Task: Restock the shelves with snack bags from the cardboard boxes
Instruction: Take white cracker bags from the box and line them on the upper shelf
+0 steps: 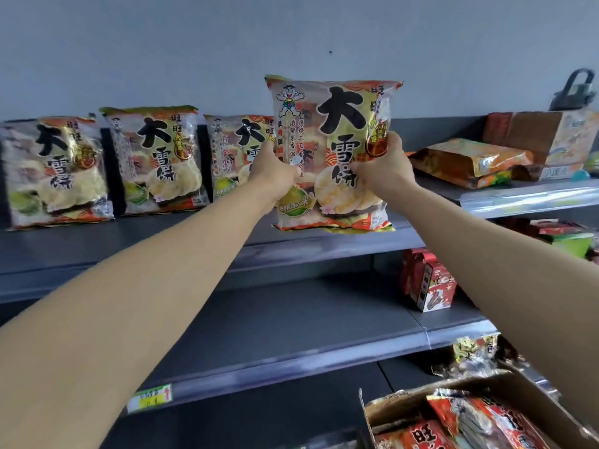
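Observation:
A large gold and red snack bag [334,124] is held upright just above the top shelf [291,247]. My left hand [274,173] grips its left edge and my right hand [382,166] grips its right side, fingers curled round the wrapper. Three matching bags stand on the same shelf to the left: the first bag [55,170], the second bag [155,160] and the third bag [233,150], the last partly hidden behind my left hand. An open cardboard box [525,403] at bottom right holds several red snack bags [470,422].
To the right on the top shelf lie flat snack bags [470,160] and a brown carton [547,137] with a dark kettle-like object [573,90] behind. Red boxed snacks [428,283] stand on the middle shelf [291,322]. A price tag [149,398] sits on the lower rail.

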The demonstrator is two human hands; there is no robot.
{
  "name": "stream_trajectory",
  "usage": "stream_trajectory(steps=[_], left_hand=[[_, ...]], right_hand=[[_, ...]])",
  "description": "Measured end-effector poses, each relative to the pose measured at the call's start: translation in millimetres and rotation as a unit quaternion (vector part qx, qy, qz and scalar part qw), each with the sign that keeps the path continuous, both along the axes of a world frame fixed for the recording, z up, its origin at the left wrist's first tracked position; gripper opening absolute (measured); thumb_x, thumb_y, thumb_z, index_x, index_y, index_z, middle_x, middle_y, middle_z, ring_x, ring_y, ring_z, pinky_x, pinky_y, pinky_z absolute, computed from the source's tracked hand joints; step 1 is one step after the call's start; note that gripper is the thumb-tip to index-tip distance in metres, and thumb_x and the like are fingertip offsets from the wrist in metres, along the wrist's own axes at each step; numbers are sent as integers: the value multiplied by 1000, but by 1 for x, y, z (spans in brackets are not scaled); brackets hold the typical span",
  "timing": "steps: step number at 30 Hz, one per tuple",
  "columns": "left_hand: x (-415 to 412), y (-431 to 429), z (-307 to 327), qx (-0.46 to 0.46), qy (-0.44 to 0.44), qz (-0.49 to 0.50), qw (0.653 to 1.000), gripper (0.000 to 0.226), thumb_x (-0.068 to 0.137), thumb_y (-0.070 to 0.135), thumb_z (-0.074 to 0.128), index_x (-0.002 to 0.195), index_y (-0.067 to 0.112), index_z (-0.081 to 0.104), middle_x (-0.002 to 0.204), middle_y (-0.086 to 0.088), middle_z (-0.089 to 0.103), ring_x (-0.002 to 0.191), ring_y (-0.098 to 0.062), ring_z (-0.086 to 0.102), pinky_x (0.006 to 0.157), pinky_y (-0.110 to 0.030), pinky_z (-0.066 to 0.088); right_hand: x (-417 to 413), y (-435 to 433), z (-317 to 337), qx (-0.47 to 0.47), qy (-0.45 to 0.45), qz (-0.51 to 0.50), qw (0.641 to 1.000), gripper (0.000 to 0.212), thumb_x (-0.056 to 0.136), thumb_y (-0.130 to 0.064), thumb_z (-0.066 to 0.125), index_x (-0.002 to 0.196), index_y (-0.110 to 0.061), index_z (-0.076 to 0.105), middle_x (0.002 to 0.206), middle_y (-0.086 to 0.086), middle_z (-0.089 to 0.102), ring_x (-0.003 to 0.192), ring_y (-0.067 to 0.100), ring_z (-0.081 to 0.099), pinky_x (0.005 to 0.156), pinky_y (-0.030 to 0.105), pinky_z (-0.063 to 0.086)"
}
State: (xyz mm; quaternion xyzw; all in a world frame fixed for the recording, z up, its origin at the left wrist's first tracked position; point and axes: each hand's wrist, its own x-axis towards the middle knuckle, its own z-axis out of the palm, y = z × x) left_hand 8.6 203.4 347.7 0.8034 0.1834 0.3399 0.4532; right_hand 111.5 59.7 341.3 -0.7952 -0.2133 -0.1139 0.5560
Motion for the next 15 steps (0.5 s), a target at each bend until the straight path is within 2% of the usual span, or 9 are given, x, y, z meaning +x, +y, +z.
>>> stream_trajectory(steps=[3,5,6,9,11,15], left_hand=[[34,12,5,6,16,18,1000,68,93,6,57,150,14,21,149,-8,37,122,-20,45,85,-23,35],[59,21,3,-7,34,10,999,66,93,4,55,150,11,23,147,-10,39,119,-18,49,89,-24,42],[73,25,2,-18,39,7,999,65,93,3,55,150,10,24,146,-10,40,118,-21,51,93,-28,47],[106,38,0,-47,53,4,997,65,93,5,56,150,11,25,145,-6,41,118,-27,54,99,-41,49],[132,47,0,-71,58,-1,996,64,93,8,57,149,15,27,136,0,45,111,-25,55,97,-41,51],[171,67,-1,-98,67,-19,993,56,92,13,61,143,19,40,129,-3,58,106,-23,58,87,-37,53]], right_hand=[[44,18,6,-14,-14,-25,999,79,76,-35,70,142,-31,28,130,1,54,125,30,43,103,50,40],[73,26,7,-20,-15,-26,999,80,81,-29,68,146,-30,22,136,2,50,131,31,31,105,47,35],[87,29,8,-20,-18,-21,999,80,83,-26,67,148,-30,20,138,2,48,132,32,27,105,46,33],[124,43,6,-15,-19,-14,1000,80,84,-21,66,149,-29,19,140,3,45,130,35,28,105,44,30],[151,55,2,-7,-10,-11,1000,78,83,-19,66,147,-29,22,140,3,46,130,36,30,105,45,31],[190,78,-10,-12,7,-3,1000,75,82,-16,66,144,-25,25,136,8,47,126,40,37,105,51,34]])
